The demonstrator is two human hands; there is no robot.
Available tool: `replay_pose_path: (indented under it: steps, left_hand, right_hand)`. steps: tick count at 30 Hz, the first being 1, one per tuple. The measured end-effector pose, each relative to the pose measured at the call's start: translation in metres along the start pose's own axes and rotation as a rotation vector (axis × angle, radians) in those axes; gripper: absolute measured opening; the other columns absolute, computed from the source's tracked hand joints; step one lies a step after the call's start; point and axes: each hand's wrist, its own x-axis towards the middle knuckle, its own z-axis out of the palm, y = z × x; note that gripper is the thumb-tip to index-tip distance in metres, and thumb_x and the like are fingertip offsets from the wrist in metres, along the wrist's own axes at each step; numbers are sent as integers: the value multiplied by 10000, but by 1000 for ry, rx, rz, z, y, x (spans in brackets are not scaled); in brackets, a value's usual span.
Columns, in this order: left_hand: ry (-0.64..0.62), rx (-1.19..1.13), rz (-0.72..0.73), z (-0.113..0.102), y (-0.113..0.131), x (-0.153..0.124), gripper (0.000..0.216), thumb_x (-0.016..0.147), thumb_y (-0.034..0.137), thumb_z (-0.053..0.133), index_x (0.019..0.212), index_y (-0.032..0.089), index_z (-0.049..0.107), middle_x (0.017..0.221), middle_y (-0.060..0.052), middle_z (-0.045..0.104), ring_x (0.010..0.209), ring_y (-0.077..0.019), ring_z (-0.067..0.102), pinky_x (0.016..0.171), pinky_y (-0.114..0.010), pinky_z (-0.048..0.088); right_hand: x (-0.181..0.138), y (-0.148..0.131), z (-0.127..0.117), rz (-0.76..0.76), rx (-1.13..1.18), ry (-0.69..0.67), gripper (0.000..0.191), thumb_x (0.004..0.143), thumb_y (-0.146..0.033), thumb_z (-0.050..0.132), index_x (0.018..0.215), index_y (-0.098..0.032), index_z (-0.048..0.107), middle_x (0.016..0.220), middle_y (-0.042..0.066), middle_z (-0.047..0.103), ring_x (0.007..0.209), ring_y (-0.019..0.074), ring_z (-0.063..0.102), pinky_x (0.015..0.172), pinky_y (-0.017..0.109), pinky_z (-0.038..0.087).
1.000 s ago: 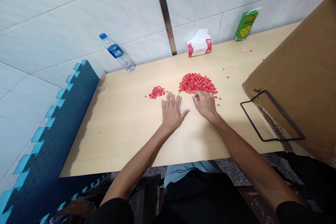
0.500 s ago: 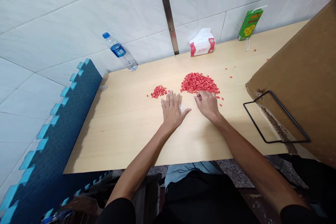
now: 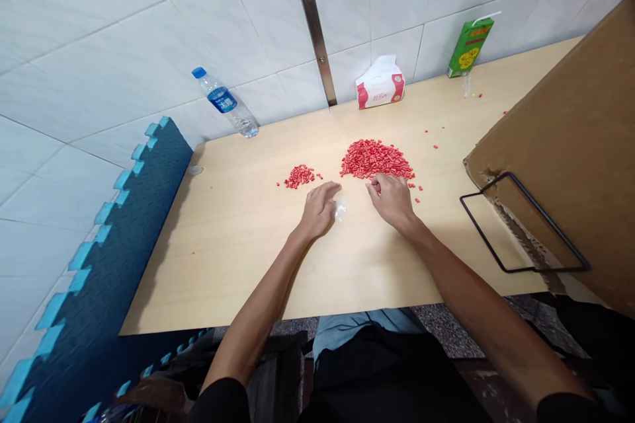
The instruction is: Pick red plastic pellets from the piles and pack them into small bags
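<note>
A large pile of small red pieces (image 3: 374, 157) lies at the middle of the table, and a smaller pile of the same pieces (image 3: 300, 176) is to its left. My right hand (image 3: 394, 199) rests at the near edge of the large pile with its fingers curled in; whatever they hold is hidden. My left hand (image 3: 319, 208) is turned on its side below the small pile, fingers stretched toward the right and slightly bent. Beside its palm lies a small clear plastic scrap (image 3: 340, 211), partly covered by the hand.
A water bottle (image 3: 225, 103), a tissue pack (image 3: 380, 87) and a green drink carton (image 3: 470, 47) stand along the tiled wall. On the right, a cardboard box (image 3: 560, 145) with a black wire handle (image 3: 526, 221) takes up the table (image 3: 223, 277). Blue foam mat (image 3: 114, 244) borders the left.
My left hand has rolled from palm-down with spread fingers onto its side, uncovering more of the plastic scrap. My right hand stays at the large pile.
</note>
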Motion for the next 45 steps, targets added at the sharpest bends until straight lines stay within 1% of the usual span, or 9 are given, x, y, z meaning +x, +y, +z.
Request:
replay_pose_path:
  steps: [7, 10, 12, 17, 23, 28, 34, 40, 45]
  left_hand:
    - [-95, -89, -56, 1, -5, 2, 537, 776, 167, 372, 1310, 168, 427, 1237, -91, 641, 1291, -232, 481, 1098, -497, 315]
    - [-57, -264, -81, 2, -9, 0, 510, 819, 204, 344, 1322, 152, 407, 1121, -101, 695, 1231, -209, 542, 1051, -454, 396]
    - [-19, -335, -116, 1, -10, -1, 521, 856, 237, 321, 1368, 152, 357, 1192, -113, 663, 1227, -201, 549, 1024, -431, 428]
    - [-17, -264, -125, 0, -8, -4, 547, 814, 190, 371, 1354, 187, 458, 1284, -76, 612, 1277, -211, 505, 1119, -459, 328]
    - [74, -559, -202, 4, -14, -9, 613, 787, 162, 374, 1398, 180, 417, 1257, -97, 630, 1223, -237, 555, 1035, -436, 413]
    - [22, -149, -122, 0, -10, -11, 551, 843, 199, 419, 1393, 215, 427, 1409, -69, 497, 1349, -222, 414, 1149, -477, 247]
    - [-68, -157, -41, -6, -13, -17, 549, 928, 227, 301, 1476, 207, 263, 1261, -67, 630, 1336, -176, 435, 1156, -474, 240]
    - [-78, 273, -136, -6, -10, -27, 630, 929, 518, 355, 1464, 187, 308, 1553, -94, 231, 1461, -263, 148, 1185, -513, 118]
    - [-187, 480, -67, -2, -4, -30, 757, 887, 655, 307, 1492, 204, 233, 1568, -75, 193, 1465, -271, 125, 1188, -527, 85]
  right_hand:
    - [0, 0, -1, 10, 9, 5, 136, 901, -274, 510, 793, -201, 548, 759, 46, 673, 780, 225, 597, 769, 348, 320]
    - [0, 0, -1, 14, 20, 5, 139, 900, -277, 515, 785, -204, 543, 739, 33, 663, 777, 218, 598, 771, 342, 325]
    - [0, 0, -2, 14, 29, 1, 140, 899, -280, 517, 784, -203, 542, 730, 28, 658, 775, 213, 598, 768, 337, 329]
    - [0, 2, -1, 17, 38, 6, 139, 897, -284, 525, 786, -204, 550, 724, 26, 657, 758, 210, 598, 769, 337, 345]
    - [-3, 4, 5, 21, 139, 130, 185, 916, -328, 497, 833, -190, 588, 800, 55, 676, 748, 198, 600, 766, 317, 407]
    - [-5, -2, 2, -41, 174, 116, 228, 951, -260, 407, 979, -162, 611, 860, 76, 665, 809, 198, 595, 787, 301, 421]
    - [-9, -19, -8, -156, -107, -271, 395, 906, -88, 356, 1168, -212, 625, 978, 99, 628, 928, 224, 548, 812, 331, 358]
    - [-15, -30, -9, -116, -325, -396, 527, 851, -59, 388, 1344, -207, 504, 1060, 128, 599, 961, 259, 520, 838, 384, 292]
    - [-15, -32, -10, -153, -357, -455, 544, 868, -84, 382, 1379, -253, 462, 1095, 124, 588, 982, 266, 506, 828, 393, 276]
